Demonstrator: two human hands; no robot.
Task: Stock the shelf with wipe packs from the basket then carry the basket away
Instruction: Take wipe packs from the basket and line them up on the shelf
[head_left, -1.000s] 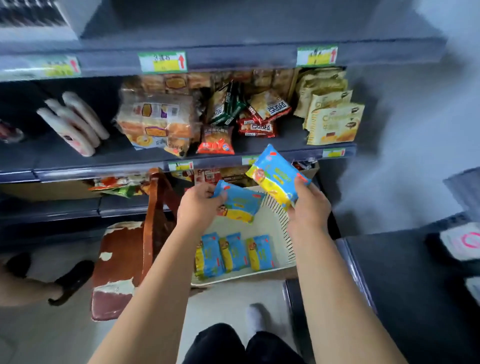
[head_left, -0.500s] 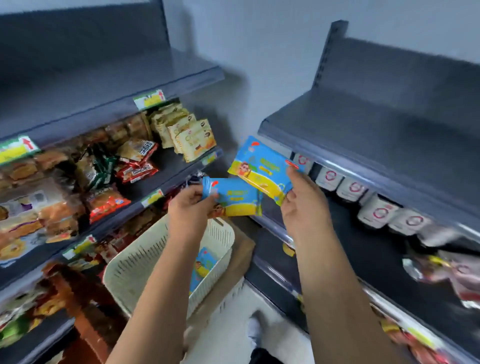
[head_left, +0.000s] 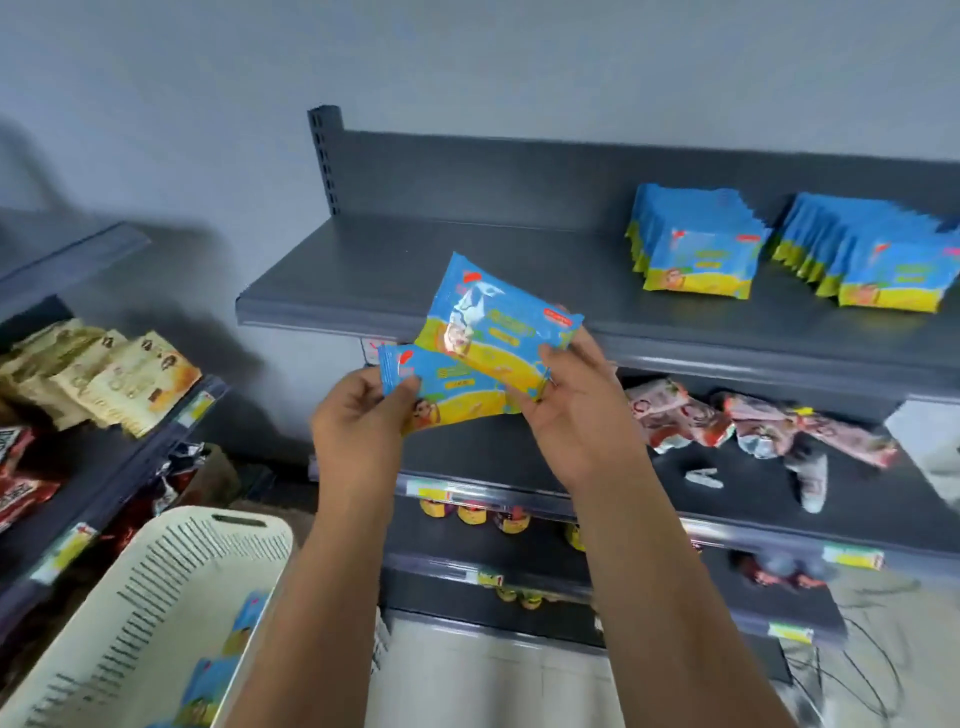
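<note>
Turned away from the snack shelves since a second ago, now facing the grey top shelf (head_left: 395, 270) where wipe packs belong. Both packs lifted clear of the basket (head_left: 156, 597) and carried up to shelf height, so pick-up done, placing next.

Left hand (head_left: 358, 421) raised in front of the shelf edge, palm toward the body, fingers (head_left: 405, 387) pinched narrow on the left end of the lower pack (head_left: 457, 387). Right hand (head_left: 576, 415) slightly higher, palm up and tilted inward, fingers closed around the bottom edge of the upper pack (head_left: 493, 325), which overlaps the lower one and leans to the right. Forearms both reaching forward and upward, wrists close together.

Two rows of matching packs (head_left: 696, 249) already standing further right on the same shelf, with bare shelf to their left. More packs (head_left: 213, 675) left in the basket at bottom left, so probably several trips remaining before carrying it off.
</note>
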